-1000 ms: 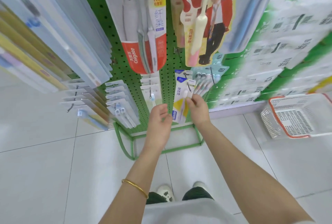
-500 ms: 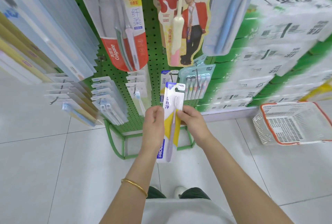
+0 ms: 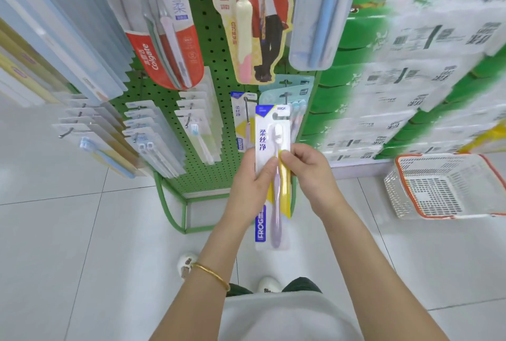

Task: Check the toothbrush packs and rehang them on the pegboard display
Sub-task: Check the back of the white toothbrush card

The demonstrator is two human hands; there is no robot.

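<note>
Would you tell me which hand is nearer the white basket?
Right. The right hand holds the FROG toothbrush pack on the side toward the basket; the left hand holds its far side.

Bright, even light all round me; the white floor (image 3: 68, 245) shows a soft sheen and hardly any shadow. The pack (image 3: 263, 135) I hold is sharp, but the cartons (image 3: 427, 39) at right and the hanging packs (image 3: 63, 26) at left smear and bend toward the edges.

White and blue on green.
My pack (image 3: 264, 132) is white, blue-edged, yellow-patched; pegboard (image 3: 217, 53) green, dotted with holes; basket (image 3: 438, 155) white, orange-rimmed; my bangle (image 3: 212, 275) gold.
</note>
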